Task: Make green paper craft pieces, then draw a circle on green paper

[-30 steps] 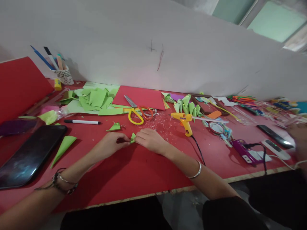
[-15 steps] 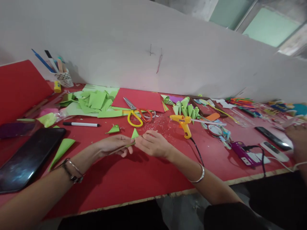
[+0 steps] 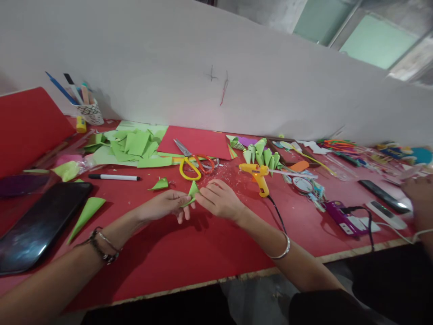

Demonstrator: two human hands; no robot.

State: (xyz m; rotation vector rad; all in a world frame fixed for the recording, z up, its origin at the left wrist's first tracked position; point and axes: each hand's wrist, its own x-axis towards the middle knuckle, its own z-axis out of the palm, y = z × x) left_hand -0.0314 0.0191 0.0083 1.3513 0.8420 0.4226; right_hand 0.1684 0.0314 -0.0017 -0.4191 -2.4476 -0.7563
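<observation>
A small pointed piece of green paper [image 3: 193, 191] is pinched between my two hands above the red table [image 3: 162, 253]. My left hand [image 3: 169, 204] grips its lower left side, thumb on top. The fingertips of my right hand [image 3: 219, 198] close on its right side. Just beyond lie scissors [image 3: 190, 168] with yellow and orange handles. A yellow glue gun [image 3: 259, 177] rests to the right of my right hand. Near my left forearm is a rolled green paper cone [image 3: 87, 215]. A small green scrap [image 3: 159, 183] lies behind my left hand.
Cut green papers [image 3: 135, 143] and a red sheet [image 3: 199, 141] lie by the wall. Several green cones [image 3: 260, 153] stand behind the glue gun. A marker [image 3: 114, 177] and black phone [image 3: 40, 225] are left. Another person's hand [image 3: 419, 194] is beside a purple box [image 3: 345, 219] at right.
The green paper has turned and shows more of its surface between my hands. My right hand has shifted slightly, and the brownish strip seen along my left fingers no longer shows.
</observation>
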